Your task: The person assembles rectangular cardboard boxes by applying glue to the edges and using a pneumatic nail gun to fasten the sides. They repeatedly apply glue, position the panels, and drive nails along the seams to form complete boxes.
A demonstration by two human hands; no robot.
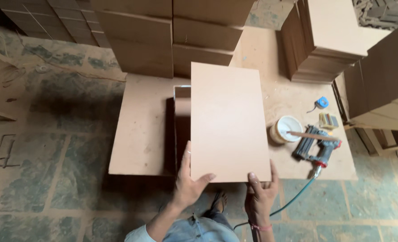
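Observation:
Both hands hold a rectangular tan fibreboard panel [228,121] by its near edge. My left hand [189,181] grips the near left corner, thumb up along the side. At the near right corner my right hand [261,190] pinches the edge. The panel lies flat over an open-topped box [181,121] made of the same board, covering its right part; the box's dark inside shows on the left. The box stands on a low board table [138,130].
A white glue tub [285,129] with a stick, a pneumatic nail gun [317,148] with a green hose [293,197], a blue tape measure [323,102] and a strip of staples [328,120] lie right of the panel. Stacks of boards [324,40] stand behind.

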